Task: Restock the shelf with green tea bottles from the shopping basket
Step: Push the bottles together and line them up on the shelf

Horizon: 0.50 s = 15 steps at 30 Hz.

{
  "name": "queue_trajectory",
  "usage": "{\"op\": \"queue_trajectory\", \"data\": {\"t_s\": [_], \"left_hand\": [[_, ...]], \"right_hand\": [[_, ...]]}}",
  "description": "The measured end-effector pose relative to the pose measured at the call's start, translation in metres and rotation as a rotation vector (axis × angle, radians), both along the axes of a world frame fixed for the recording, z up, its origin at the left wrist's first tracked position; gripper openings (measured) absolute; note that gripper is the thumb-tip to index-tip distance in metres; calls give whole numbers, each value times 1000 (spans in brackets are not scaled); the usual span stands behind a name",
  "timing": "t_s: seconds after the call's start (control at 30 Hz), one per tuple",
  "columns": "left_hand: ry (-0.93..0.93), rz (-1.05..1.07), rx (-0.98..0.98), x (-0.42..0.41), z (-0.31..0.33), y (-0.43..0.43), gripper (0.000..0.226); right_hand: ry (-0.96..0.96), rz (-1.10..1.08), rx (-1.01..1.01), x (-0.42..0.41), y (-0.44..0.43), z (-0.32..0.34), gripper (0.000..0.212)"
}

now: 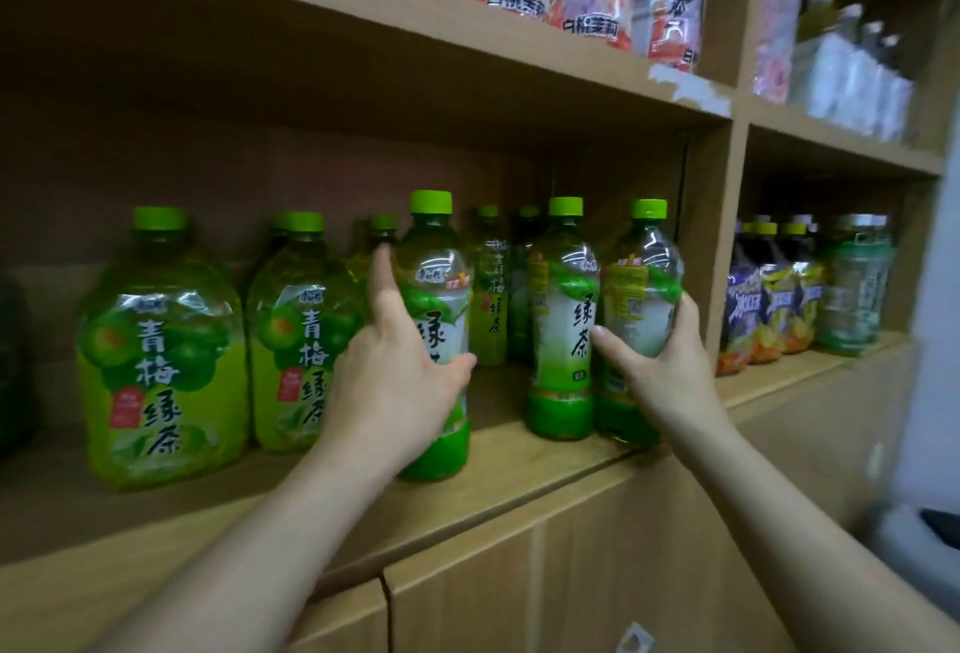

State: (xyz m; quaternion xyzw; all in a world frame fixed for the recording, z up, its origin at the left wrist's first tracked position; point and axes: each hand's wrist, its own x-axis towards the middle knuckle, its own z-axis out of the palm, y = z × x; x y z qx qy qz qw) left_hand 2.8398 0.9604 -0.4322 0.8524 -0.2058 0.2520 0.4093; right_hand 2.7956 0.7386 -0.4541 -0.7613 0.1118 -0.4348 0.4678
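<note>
As placing on the shelf (524,465) seems near done, left hand (395,382) curls round a green tea btl (436,288) left of the standing btl (563,319), forefinger straight; right hand (670,371) wraps a second btl (644,278) just right of it. Next, prob.: let go w/o toppling either.

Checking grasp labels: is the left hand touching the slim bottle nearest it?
Touching. Head view shows the left hand wrapped round the slim bottle, thumb across its label.
</note>
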Motion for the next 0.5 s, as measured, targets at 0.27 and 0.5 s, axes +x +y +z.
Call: {"op": "queue_trajectory", "data": {"t_s": [0.27,0.5], "left_hand": [[-377,344,154,-4,2,-10,109],[-234,-24,209,-25,-11,-91,96]], "right_hand": [[0,98,-4,2,-15,-10,58],[-44,-62,-253,3,-23,-25,72]]}}
